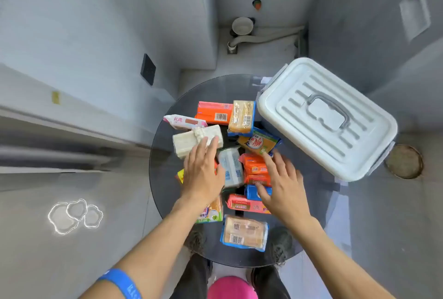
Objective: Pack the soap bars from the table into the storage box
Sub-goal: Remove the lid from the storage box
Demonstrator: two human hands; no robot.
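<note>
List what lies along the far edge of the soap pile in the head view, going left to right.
Pink-and-white soap packet → orange soap pack → tan soap bar in clear wrap → white storage box, lid on.

light: bright, even, soft shadows | glare: glass table (191, 97) | edges: strong wide-angle bending | focus: slightly soft

A white bowl (242, 25) and hose (266, 37) lie near a floor drain (404, 161).
</note>
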